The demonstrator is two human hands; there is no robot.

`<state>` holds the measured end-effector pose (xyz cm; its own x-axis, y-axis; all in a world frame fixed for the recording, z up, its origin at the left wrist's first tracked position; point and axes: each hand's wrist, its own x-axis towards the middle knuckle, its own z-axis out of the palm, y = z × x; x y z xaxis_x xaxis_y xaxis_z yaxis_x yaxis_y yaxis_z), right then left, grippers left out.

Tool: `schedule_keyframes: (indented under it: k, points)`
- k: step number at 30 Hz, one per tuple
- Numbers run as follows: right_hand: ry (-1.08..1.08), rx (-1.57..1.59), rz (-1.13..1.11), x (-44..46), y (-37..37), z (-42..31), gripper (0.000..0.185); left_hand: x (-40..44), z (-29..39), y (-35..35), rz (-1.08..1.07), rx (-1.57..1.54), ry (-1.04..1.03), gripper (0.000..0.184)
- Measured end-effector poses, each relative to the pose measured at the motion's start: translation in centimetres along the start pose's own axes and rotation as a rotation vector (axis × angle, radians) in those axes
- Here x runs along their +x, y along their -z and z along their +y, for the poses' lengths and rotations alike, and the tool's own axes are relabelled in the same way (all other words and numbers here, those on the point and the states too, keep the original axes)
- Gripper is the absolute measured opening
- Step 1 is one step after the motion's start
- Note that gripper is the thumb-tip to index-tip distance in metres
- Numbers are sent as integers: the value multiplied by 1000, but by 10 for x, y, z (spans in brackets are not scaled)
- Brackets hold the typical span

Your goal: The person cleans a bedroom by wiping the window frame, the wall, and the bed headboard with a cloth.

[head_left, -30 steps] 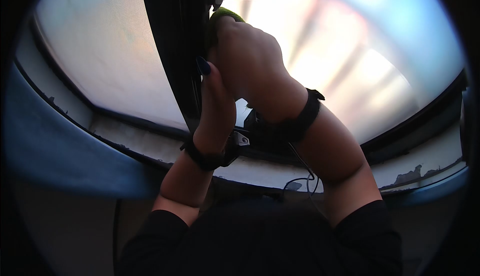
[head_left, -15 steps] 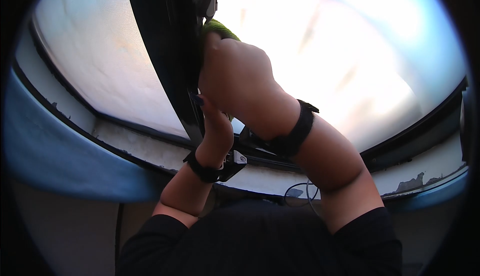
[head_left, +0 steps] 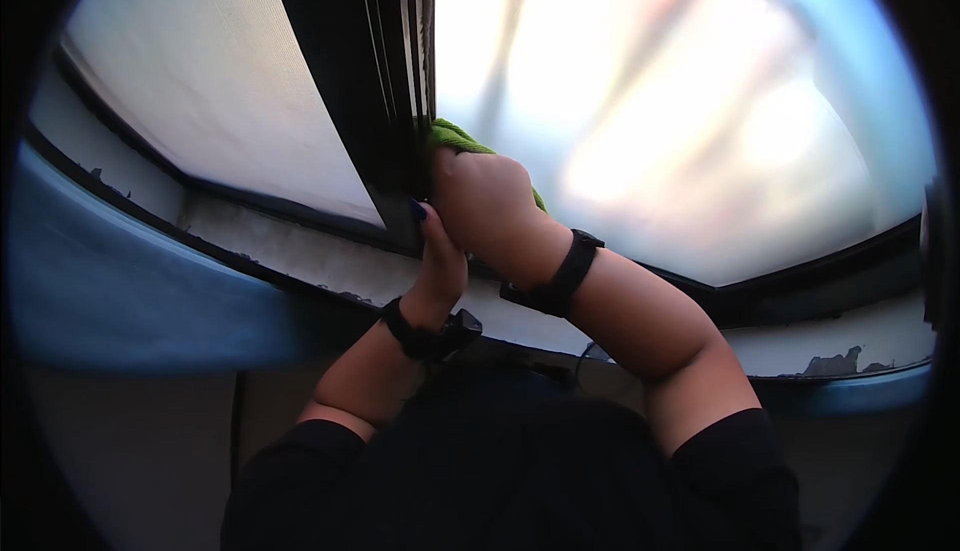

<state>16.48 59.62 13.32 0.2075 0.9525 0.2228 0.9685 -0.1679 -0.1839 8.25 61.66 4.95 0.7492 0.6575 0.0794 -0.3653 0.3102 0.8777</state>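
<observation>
My right hand (head_left: 485,191) is closed on a green cloth (head_left: 455,137), which pokes out above the knuckles and along the outer side of the hand. It presses by the edge of a dark window frame (head_left: 345,81). Just below it, my left hand (head_left: 442,261) points upward, its thumb with a dark nail lying against the frame. The left fingers are hidden behind my right hand, so their grip does not show. Each wrist wears a black strap (head_left: 575,271).
A mesh-like pane (head_left: 220,81) fills the left side, a bright glass pane (head_left: 650,131) the right. Below runs a pale sill (head_left: 270,256) with peeling paint (head_left: 835,361) and a blue edge (head_left: 150,301). A thin cable (head_left: 595,351) shows near my right arm.
My right hand and the green cloth have come down along the frame, closer to me. The frame has shifted in view. My left hand stays low beside it.
</observation>
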Motion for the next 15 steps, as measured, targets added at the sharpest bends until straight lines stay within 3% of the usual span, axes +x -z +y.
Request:
schedule_keyframes:
  k: [2, 5, 7, 9, 11, 15]
  points:
    - [11, 28, -1, -5, -22, 9, 20, -3, -9, 7, -19, -10, 68, 76]
    - [8, 94, -21, -13, -44, 13, 19, 1, -24, 25, 100, 121, -27, 72]
    - [-15, 139, -49, -18, -56, 14, 17, -1, -13, 24, 88, 305, 128, 75]
    - [-100, 143, -201, -21, -68, 18, 16, -4, -13, 24, 85, 301, 179, 82]
    - [-164, 127, -311, -24, -73, 24, 15, -3, -23, 33, 20, 577, 407, 72]
    - [-172, 143, -255, -33, -70, 35, 14, 8, -30, 15, 40, 493, 348, 79]
